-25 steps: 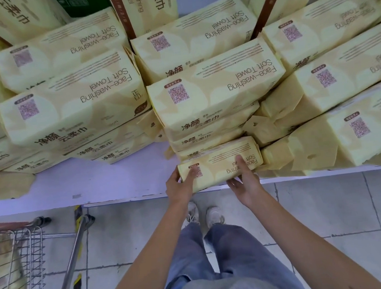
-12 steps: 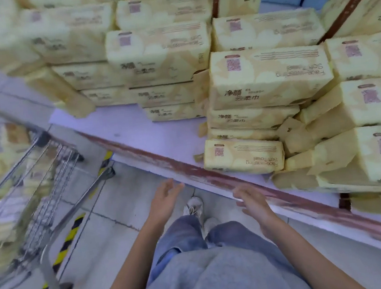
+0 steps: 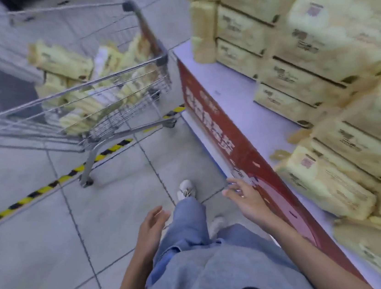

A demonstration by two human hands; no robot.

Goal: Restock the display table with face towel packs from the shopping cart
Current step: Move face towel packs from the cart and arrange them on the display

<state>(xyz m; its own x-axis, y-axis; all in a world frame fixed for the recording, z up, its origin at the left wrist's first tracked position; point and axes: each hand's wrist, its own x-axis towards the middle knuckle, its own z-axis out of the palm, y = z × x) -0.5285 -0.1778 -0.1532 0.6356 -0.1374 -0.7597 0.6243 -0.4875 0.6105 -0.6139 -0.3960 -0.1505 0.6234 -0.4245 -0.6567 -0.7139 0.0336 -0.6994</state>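
Left hand (image 3: 153, 228): lower centre, fingers loose, holding nothing.
Right hand (image 3: 246, 200): fingers spread, empty, beside desk (image 3: 239, 100) edge.
Towel packs (image 3: 339, 37): stacked on desk, right; more in cart (image 3: 81, 87), upper left.

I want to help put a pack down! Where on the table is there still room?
The bare strip of table between its red front and the stacks is free, widest at the corner by the cart. Toward the near end it narrows, where a low pack sits close to the edge. Behind that, stacks crowd everything.
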